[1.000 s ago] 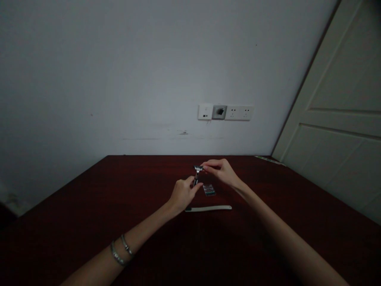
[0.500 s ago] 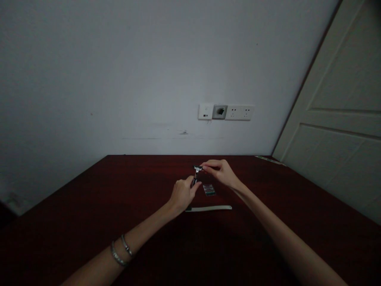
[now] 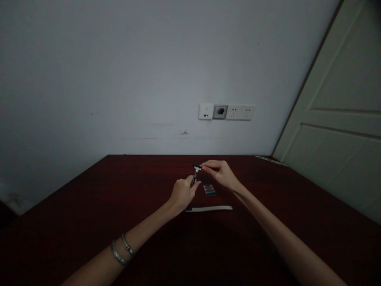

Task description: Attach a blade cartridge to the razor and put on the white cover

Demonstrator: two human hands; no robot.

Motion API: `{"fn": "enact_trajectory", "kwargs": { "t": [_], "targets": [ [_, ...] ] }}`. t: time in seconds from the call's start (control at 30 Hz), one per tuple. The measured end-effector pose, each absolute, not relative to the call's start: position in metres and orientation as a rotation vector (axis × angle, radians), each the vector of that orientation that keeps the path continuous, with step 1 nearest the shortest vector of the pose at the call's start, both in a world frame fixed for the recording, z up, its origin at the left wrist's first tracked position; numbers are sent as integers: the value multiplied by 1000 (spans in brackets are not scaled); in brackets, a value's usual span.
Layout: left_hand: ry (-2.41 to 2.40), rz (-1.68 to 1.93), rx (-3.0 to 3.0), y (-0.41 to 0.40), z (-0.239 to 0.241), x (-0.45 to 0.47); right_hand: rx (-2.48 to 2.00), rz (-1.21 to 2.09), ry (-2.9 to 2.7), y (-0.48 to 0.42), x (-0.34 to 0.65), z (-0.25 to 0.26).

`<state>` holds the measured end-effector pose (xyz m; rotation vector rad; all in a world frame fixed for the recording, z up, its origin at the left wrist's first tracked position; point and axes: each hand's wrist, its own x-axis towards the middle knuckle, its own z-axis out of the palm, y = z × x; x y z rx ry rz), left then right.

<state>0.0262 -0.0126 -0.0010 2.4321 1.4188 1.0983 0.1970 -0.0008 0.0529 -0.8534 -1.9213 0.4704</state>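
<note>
A razor (image 3: 196,171) with a shiny neck and a dark, wide head is held upright above the table. My left hand (image 3: 182,193) is closed around its handle, thumb lying along the right side. From the right, my right hand (image 3: 220,172) pinches the end of the razor's head between thumb and fingertips. Just below the hands, a small clear plastic case (image 3: 209,190) lies on the table. Nearer to me is a long, narrow white strip-shaped tool (image 3: 211,208), its dark left end partly hidden by my left hand.
The dark red table (image 3: 143,174) reaches back to a pale wall (image 3: 149,79). Wall sockets (image 3: 239,112) sit above its far edge. A panelled door (image 3: 336,119) stands at the right, and a thin patterned strip (image 3: 270,160) lies near the back right corner.
Both hands keep the same hold on the razor, nearly still. The view has shifted very slightly.
</note>
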Motion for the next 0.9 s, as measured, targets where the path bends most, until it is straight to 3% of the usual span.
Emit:
{"fn": "enact_trajectory", "kwargs": {
  "t": [0.9],
  "targets": [
    [1381,1091,2421,-6,11,19,-964,471,-1867,-1,202,57]
  ]
}}
